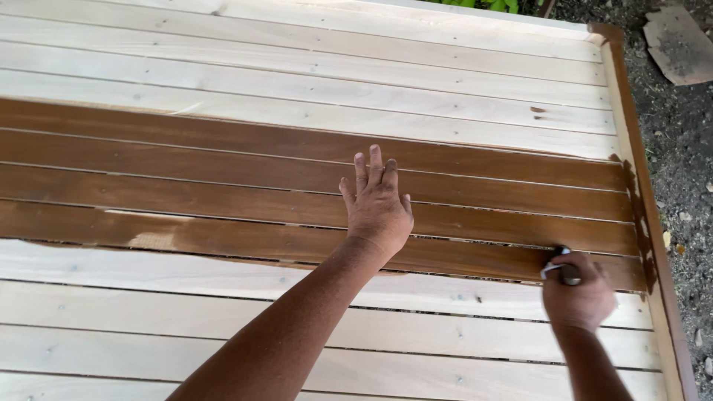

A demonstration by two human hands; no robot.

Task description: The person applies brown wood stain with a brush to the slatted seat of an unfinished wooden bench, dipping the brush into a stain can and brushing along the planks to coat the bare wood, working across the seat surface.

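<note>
Two hands: left hand [377, 208] flat, open on stained slat [223, 174]; right hand [578, 297] clamped on brush [564, 267].

Dark gravelly ground [679, 148] is seen at right, a flat broken board scrap [679, 43] lying on it far right; green leaves [483, 4] are glimpsed at far edge.

Slats [312, 89] lie bare and open throughout (narrow gaps between them); only the raised side rail [645, 186] walls the right edge.
</note>
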